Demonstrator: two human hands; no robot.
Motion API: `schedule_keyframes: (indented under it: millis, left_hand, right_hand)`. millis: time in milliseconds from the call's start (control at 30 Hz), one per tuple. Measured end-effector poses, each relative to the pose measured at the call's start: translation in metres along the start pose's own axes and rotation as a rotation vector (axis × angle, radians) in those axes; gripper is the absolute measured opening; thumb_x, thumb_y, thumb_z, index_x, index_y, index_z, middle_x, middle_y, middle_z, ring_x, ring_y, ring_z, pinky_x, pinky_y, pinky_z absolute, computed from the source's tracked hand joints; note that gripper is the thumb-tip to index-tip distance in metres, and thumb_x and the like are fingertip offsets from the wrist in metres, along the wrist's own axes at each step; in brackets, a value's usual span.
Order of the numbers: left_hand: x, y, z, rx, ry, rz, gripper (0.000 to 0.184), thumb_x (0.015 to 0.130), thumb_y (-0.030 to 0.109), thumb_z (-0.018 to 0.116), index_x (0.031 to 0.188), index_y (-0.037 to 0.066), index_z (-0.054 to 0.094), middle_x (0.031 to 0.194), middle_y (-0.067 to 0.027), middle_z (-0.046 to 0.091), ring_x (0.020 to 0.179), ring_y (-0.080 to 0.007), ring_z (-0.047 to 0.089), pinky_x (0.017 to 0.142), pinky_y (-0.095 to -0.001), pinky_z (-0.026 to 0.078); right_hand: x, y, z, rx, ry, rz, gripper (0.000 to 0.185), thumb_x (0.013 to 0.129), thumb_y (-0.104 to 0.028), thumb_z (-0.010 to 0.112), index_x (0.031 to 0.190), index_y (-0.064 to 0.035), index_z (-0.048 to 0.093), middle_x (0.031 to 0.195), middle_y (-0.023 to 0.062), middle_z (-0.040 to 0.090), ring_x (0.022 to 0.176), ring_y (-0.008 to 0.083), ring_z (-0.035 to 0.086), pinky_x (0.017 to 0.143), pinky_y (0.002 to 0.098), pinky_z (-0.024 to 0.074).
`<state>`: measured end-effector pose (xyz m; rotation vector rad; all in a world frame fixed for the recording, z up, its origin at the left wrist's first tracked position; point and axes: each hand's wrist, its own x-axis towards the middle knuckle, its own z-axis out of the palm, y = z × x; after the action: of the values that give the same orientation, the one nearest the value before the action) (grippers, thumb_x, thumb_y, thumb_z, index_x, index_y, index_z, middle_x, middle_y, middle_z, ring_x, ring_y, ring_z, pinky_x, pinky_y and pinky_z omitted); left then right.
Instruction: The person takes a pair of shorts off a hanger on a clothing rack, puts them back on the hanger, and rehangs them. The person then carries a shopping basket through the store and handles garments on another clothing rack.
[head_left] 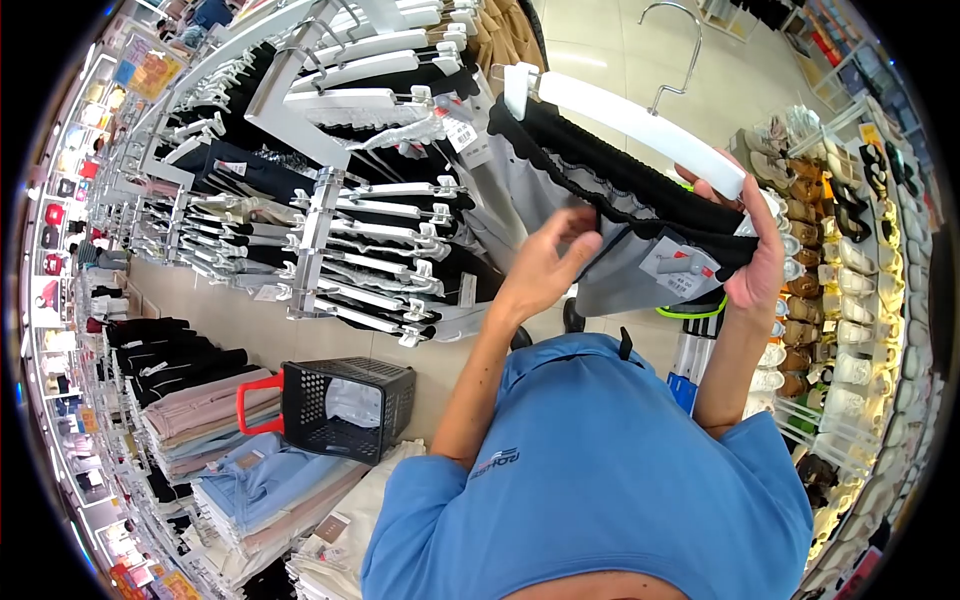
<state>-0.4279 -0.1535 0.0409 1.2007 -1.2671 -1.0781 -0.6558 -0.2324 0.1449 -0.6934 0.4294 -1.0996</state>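
Note:
A pair of grey bottoms [612,262] with a black elastic waistband hangs from a white clip hanger [630,118] with a metal hook. My right hand [757,240] is closed around the right end of the hanger and waistband, thumb in front, fingers behind. Near it, a white price tag [678,268] with a red mark lies against the fabric. Against the front of the waistband is my left hand [552,262], its fingers partly bent and its thumb apart from them. The lower part of the garment is hidden behind my blue shirt.
Racks of bottoms on white hangers [385,205] stand to the left. A dark shopping basket [348,410] with a red handle and a clear-wrapped item inside is on the lower left, beside folded jeans [250,480]. Shelves of shoes [850,290] line the right.

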Motion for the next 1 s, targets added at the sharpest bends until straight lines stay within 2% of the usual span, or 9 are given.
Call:
schedule_keyframes:
  millis: [100,233,433,533,733,833,933,1000]
  left_hand:
    - [0.002,0.000,0.001,-0.161,-0.095,-0.102,0.027,0.101,0.020,0.062,0.119,-0.001,0.062,0.096,-0.0044,0.068,0.090,-0.0094,0.061,0.087,-0.0256,0.047]
    - [0.002,-0.005,-0.009,-0.211,-0.049,-0.164,0.022,0.102,0.017,0.060,0.114,0.000,0.068,0.086,-0.0004,0.069,0.084,-0.0055,0.059,0.080,-0.0222,0.046]
    - [0.000,-0.014,-0.018,-0.189,-0.108,-0.210,0.027,0.102,0.018,0.061,0.121,0.000,0.065,0.092,-0.0003,0.069,0.088,-0.0061,0.058,0.082,-0.0228,0.047]
    - [0.000,-0.019,-0.018,-0.143,-0.119,-0.212,0.029,0.100,0.018,0.063,0.123,0.000,0.064,0.101,-0.0031,0.069,0.095,-0.0083,0.060,0.086,-0.0249,0.048]
    - [0.000,-0.005,-0.006,0.142,0.151,0.115,0.035,0.093,0.014,0.072,0.124,0.001,0.063,0.114,-0.0083,0.067,0.108,-0.0199,0.063,0.096,-0.0312,0.048]
    - [-0.001,0.003,-0.004,0.164,0.082,0.113,0.036,0.090,0.014,0.074,0.122,0.002,0.063,0.113,-0.0088,0.067,0.109,-0.0219,0.064,0.095,-0.0328,0.049]
    - [-0.005,0.022,0.016,0.178,0.038,0.004,0.035,0.088,0.015,0.076,0.117,0.001,0.064,0.116,-0.0100,0.067,0.109,-0.0204,0.064,0.092,-0.0333,0.051]
    - [-0.003,0.022,0.025,0.182,0.060,-0.005,0.030,0.088,0.015,0.076,0.112,0.000,0.067,0.110,-0.0098,0.070,0.103,-0.0187,0.066,0.090,-0.0318,0.051]
  right_hand:
    - [0.002,0.001,-0.006,0.007,-0.011,-0.016,0.051,0.106,-0.027,0.047,0.143,0.0086,0.044,0.132,0.0372,0.055,0.112,0.0268,0.068,0.101,0.0410,0.0546]
    - [0.002,-0.001,-0.006,0.035,-0.028,-0.021,0.050,0.106,-0.026,0.046,0.143,0.0088,0.043,0.134,0.0382,0.053,0.113,0.0267,0.068,0.102,0.0416,0.0541]
    - [0.003,-0.001,-0.007,0.040,-0.011,-0.028,0.050,0.107,-0.025,0.046,0.142,0.0089,0.043,0.134,0.0392,0.052,0.112,0.0270,0.068,0.102,0.0414,0.0538]
    - [0.002,-0.001,-0.006,0.027,-0.024,-0.023,0.050,0.107,-0.026,0.046,0.142,0.0085,0.044,0.134,0.0384,0.053,0.113,0.0269,0.068,0.102,0.0411,0.0540]
    - [-0.002,0.001,-0.001,-0.091,0.023,-0.049,0.050,0.106,-0.028,0.048,0.141,0.0067,0.046,0.131,0.0349,0.057,0.113,0.0258,0.068,0.102,0.0406,0.0543]
    - [-0.003,0.003,0.004,-0.144,0.065,-0.061,0.050,0.105,-0.029,0.050,0.140,0.0064,0.048,0.129,0.0330,0.060,0.113,0.0254,0.068,0.102,0.0402,0.0544]
    - [-0.006,0.005,0.010,-0.157,0.094,-0.058,0.050,0.105,-0.028,0.050,0.140,0.0064,0.049,0.127,0.0316,0.061,0.113,0.0246,0.068,0.101,0.0395,0.0547]
    - [-0.008,0.006,0.013,-0.177,0.094,-0.061,0.049,0.104,-0.028,0.051,0.140,0.0063,0.049,0.126,0.0308,0.062,0.112,0.0239,0.068,0.101,0.0387,0.0550]
